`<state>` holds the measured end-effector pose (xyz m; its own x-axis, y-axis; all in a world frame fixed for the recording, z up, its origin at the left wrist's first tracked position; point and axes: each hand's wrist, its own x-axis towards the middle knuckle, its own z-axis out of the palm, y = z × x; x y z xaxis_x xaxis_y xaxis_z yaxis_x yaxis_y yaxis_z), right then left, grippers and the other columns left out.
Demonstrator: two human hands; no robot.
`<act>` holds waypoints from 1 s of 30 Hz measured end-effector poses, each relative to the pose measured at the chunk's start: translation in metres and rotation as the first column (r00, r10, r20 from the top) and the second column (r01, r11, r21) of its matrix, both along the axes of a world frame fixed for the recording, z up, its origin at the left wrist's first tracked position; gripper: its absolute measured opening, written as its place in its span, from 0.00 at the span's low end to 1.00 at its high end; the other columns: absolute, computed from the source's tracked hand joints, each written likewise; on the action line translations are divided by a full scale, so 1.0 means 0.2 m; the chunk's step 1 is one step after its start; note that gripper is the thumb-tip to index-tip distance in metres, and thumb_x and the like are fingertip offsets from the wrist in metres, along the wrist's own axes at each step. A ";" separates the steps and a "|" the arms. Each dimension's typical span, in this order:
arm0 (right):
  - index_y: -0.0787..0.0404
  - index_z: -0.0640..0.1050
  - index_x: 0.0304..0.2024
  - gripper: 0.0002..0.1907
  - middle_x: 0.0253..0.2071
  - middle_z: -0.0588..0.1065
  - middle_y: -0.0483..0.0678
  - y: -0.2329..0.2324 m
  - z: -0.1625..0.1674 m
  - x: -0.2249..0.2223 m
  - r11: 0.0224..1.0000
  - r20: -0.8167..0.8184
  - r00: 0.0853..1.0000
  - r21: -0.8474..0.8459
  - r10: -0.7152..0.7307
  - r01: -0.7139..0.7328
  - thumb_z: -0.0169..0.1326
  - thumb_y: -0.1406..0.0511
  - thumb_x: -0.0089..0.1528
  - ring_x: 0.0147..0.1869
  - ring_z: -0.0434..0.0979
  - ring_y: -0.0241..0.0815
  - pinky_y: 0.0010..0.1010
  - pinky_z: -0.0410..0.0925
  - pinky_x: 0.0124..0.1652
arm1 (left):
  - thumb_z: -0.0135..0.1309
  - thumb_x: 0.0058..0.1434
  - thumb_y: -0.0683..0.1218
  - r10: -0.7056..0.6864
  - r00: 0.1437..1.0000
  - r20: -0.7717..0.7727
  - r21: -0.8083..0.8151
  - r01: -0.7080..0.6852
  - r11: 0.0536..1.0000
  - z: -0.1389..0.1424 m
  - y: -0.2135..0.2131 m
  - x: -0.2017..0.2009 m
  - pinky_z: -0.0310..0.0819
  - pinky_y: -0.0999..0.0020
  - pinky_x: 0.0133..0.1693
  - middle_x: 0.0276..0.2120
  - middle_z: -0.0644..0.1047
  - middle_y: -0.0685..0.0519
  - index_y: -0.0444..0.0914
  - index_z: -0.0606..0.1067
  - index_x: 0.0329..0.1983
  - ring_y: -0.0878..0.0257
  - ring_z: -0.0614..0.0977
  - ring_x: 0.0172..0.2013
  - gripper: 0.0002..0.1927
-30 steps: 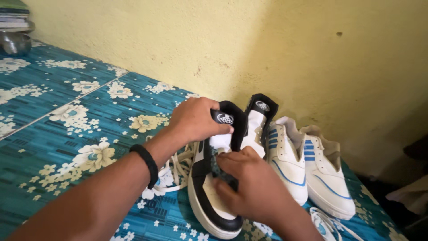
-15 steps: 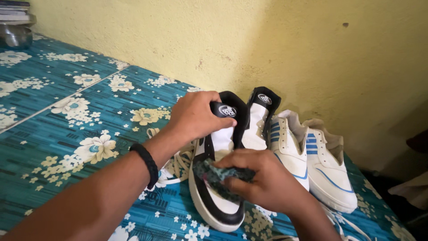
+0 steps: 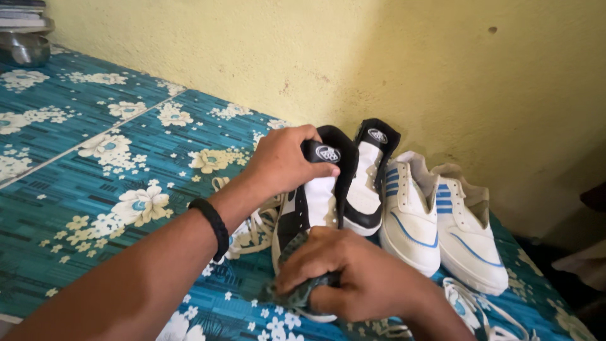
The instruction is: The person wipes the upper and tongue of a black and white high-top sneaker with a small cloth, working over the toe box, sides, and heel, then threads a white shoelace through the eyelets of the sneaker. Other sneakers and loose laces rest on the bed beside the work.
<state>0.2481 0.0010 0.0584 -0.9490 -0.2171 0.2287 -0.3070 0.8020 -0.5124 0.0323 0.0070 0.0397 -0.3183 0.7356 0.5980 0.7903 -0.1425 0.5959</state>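
Note:
My left hand point(image 3: 281, 161) grips the tongue and collar of a black-and-white sneaker point(image 3: 315, 199) that lies on a teal floral mat point(image 3: 95, 164). A black band is on that wrist. My right hand point(image 3: 353, 278) presses a dark greenish cloth point(image 3: 297, 292) against the toe end of the same sneaker, hiding most of the toe. Its black-and-white mate point(image 3: 369, 183) stands just behind, against the wall.
A pair of white sneakers with blue stripes point(image 3: 435, 221) sits to the right by the yellow wall point(image 3: 379, 57). Loose white laces point(image 3: 249, 230) lie under my left wrist, more laces point(image 3: 486, 309) at lower right. A metal bowl point(image 3: 25, 47) stands far left.
My right hand has slid with the cloth down the sneaker toward its toe. My left hand keeps its hold on the tongue.

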 end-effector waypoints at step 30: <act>0.64 0.83 0.34 0.18 0.51 0.79 0.51 0.24 -0.06 0.10 0.886 -0.095 0.925 -0.338 -0.368 0.318 0.46 0.82 0.51 0.60 0.79 0.47 0.35 0.69 0.59 | 0.58 0.60 0.56 -0.156 0.778 0.609 0.060 0.151 0.987 -0.21 0.18 0.01 0.75 0.64 0.49 0.47 0.81 0.47 0.40 0.68 0.62 0.58 0.82 0.48 0.30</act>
<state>0.2684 0.0481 0.0462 -0.8990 0.2217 0.3776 -0.1359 0.6785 -0.7220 0.0344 0.0436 -0.0031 -0.5013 0.8024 0.3238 0.2297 -0.2374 0.9439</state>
